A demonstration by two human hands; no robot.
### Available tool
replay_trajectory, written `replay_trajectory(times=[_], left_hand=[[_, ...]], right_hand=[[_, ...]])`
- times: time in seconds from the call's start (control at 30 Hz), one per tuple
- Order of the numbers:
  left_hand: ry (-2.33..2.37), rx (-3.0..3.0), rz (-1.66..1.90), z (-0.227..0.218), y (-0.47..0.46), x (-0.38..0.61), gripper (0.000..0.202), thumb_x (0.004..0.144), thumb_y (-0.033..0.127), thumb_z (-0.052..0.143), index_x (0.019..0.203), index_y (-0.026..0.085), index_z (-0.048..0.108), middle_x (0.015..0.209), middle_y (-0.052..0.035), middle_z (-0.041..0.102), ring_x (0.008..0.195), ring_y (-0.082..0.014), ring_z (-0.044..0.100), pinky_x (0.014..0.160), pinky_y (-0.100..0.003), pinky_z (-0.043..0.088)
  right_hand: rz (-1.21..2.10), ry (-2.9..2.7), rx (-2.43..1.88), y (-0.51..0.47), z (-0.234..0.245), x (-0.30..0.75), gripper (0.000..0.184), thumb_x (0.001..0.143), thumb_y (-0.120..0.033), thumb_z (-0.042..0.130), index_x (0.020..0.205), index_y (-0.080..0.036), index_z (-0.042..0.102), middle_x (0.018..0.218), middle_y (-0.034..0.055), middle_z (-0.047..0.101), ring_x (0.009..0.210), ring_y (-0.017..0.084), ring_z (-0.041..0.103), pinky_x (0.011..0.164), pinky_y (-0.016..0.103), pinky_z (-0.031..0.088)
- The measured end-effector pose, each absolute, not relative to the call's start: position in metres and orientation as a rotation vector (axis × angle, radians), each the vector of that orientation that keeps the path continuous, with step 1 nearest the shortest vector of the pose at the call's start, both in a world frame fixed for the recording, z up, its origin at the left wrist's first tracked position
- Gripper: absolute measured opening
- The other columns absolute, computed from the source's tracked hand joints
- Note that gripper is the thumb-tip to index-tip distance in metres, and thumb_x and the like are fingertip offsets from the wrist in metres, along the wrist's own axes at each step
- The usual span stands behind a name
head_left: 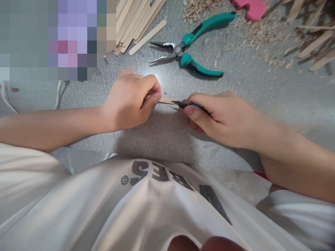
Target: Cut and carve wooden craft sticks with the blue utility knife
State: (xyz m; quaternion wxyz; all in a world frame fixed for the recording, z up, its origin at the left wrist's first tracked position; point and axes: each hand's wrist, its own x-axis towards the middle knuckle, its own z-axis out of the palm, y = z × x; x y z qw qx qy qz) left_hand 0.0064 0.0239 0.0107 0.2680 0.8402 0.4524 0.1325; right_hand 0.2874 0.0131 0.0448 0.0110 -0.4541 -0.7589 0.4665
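Gray, finely ridged tabletop (293, 101), lit brightest just beyond the knuckles, fills the view before a person in a white printed shirt (117, 212). Between 2 bare hands, 1 narrow wooden stick (167, 100) shows only briefly. The left hand (132, 99) pinches it between thumb and curled fingers, the rest hidden in the grip. The right hand (225, 118) closes around a bladed tool (180, 104) with a touch of blue on its handle, the dark tip meeting the stick's exposed end.

Thin and apparently dry, the stick should prove light, fairly stiff and not slippery, though apt to split along the grain; the surest hold is likely a flat pinch near the worked end, fingertips clear of the edge.

Beyond the hands, teal-handled pliers (178, 50) lie spread beside a fanned pile of flat sticks (134, 22). Pale shavings (261, 43) scatter near a pink object (255, 10), with blurred wood pieces (318, 45) at far right. At left lies a white cord (59, 94); a pixelated patch hides the corner above.
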Motion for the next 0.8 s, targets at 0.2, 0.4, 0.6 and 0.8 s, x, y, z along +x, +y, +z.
replay_trajectory(times=[0.2, 0.4, 0.6, 0.8], left_hand=[[1.215, 2.333, 0.210, 0.009, 0.028, 0.007, 0.024, 0.113, 0.037, 0.049, 0.098, 0.029, 0.066, 0.077, -0.0033, 0.072, 0.082, -0.0294, 0.075, 0.100, -0.056, 0.052], [1.200, 2.358, 0.186, 0.008, 0.031, 0.010, 0.033, 0.115, 0.035, 0.046, 0.100, 0.027, 0.074, 0.075, -0.0045, 0.071, 0.082, -0.0300, 0.073, 0.099, -0.056, 0.051], [1.176, 2.382, 0.249, 0.006, 0.033, 0.011, 0.029, 0.113, 0.032, 0.051, 0.099, 0.026, 0.076, 0.075, -0.0042, 0.073, 0.078, -0.0274, 0.071, 0.094, -0.051, 0.052], [1.140, 2.410, 0.259, 0.003, 0.036, 0.012, 0.031, 0.112, 0.031, 0.050, 0.097, 0.025, 0.077, 0.077, -0.0064, 0.077, 0.079, -0.0287, 0.072, 0.092, -0.051, 0.053]], right_hand=[[1.120, -2.746, -1.597, 0.006, 0.056, 0.277, 0.043, 0.118, -0.048, 0.035, 0.112, -0.025, 0.071, 0.082, 0.0092, 0.070, 0.070, 0.027, 0.055, 0.071, 0.040, 0.027], [0.954, -2.922, -1.718, 0.009, 0.057, 0.261, 0.056, 0.120, -0.047, 0.029, 0.131, -0.021, 0.077, 0.087, 0.0135, 0.076, 0.067, 0.028, 0.052, 0.071, 0.042, 0.022], [0.901, -2.918, -1.759, 0.014, 0.056, 0.252, 0.055, 0.120, -0.044, 0.027, 0.128, -0.022, 0.077, 0.082, 0.0110, 0.070, 0.065, 0.026, 0.041, 0.070, 0.042, 0.021], [0.948, -2.879, -1.808, 0.017, 0.059, 0.248, 0.049, 0.122, -0.046, 0.035, 0.124, -0.023, 0.078, 0.073, 0.0064, 0.061, 0.060, 0.024, 0.031, 0.068, 0.042, 0.021]])
